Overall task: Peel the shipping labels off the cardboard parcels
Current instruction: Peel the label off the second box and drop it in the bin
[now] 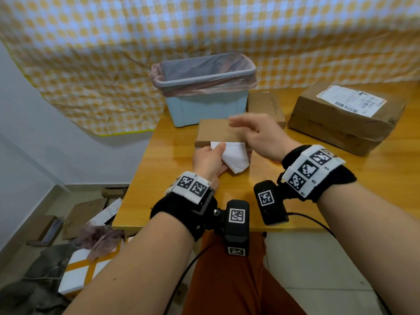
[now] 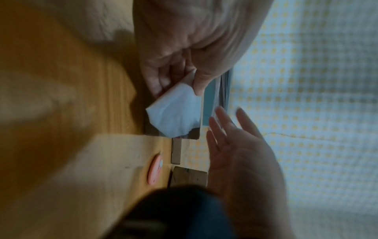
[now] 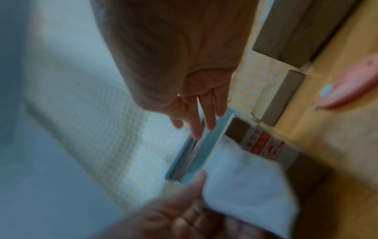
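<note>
So the left hand (image 1: 210, 161) is pinching a white label (image 1: 234, 159), blank side up, at the near edge of the small cardboard parcel (image 1: 218, 133) in front of the blue bin (image 1: 204, 87). Right hand (image 1: 261, 137) hovers over that parcel, fingers spread, holding nothing. Far right, a bigger parcel (image 1: 341, 123) has its label (image 1: 351, 100) stuck on top.

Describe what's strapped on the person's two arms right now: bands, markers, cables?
Both forearms are bare, no sleeves. Each wrist wears a black fabric band topped with a white strip of black square fiducial markers. A black boxy camera hangs off each band, tagged with the same markers: left, right. Thin black cables trail from the cameras towards the person's lap.
</note>
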